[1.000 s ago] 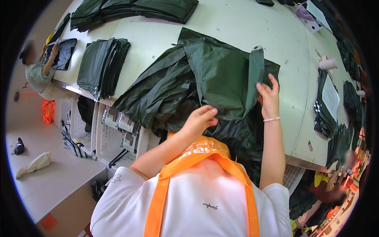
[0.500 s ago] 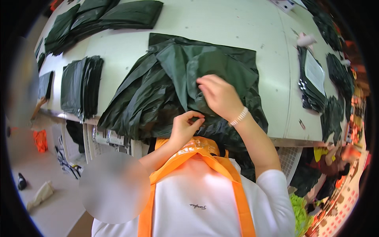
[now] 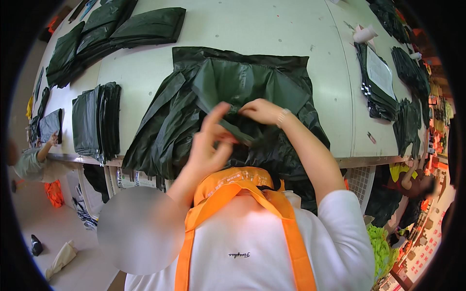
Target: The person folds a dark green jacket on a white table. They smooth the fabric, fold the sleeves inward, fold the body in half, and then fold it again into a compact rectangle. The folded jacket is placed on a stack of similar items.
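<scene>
A dark green, slightly shiny garment point(image 3: 160, 131) of coated cloth lies gathered in front of me, its near part hanging over the table edge. A smoother, duller green layer point(image 3: 223, 77) is folded open on top, forming a pocket-like hollow. My right hand point(image 3: 264, 111), with a pale striped band at the wrist, pinches this layer at the hollow's near side. Beside it, over the cloth, my left hand point(image 3: 206, 143) is blurred, its index finger raised and its fingers apart. Whether its lower fingers touch the fabric edge I cannot tell.
Folded dark green stacks lie at the left point(image 3: 97, 121) and far left point(image 3: 145, 26) of the pale table point(image 3: 272, 29). At right are a bundle with a white sheet point(image 3: 378, 72), a white spool point(image 3: 365, 34) and a small metal tool point(image 3: 371, 137). Other people work at both sides.
My left hand has risen from the garment's near edge, its fingers spreading. My right hand has come down and nearer, pinching the cloth. The top layer now stands open as a hollow.
</scene>
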